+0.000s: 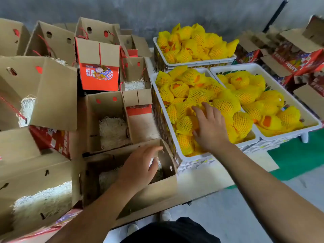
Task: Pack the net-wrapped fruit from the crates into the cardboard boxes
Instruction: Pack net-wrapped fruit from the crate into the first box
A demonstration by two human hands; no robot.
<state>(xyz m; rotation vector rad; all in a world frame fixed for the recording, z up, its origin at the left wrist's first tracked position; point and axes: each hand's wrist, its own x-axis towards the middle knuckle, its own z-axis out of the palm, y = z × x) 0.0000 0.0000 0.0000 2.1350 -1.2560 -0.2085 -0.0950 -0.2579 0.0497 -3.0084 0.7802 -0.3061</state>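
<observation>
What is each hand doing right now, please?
Left hand: open, fingers relaxed inside the nearest cardboard box, holding nothing.
Right hand: open, spread on the net-wrapped fruit.

arms point(266, 186): bare, no sleeves | shorts point(175, 232): black | shoes point(165, 215): white

The red box point(298, 62) at the far right reads "FRESH FRUIT". The upright red box point(98, 74) at the far left bears Chinese characters, too small to read.
</observation>
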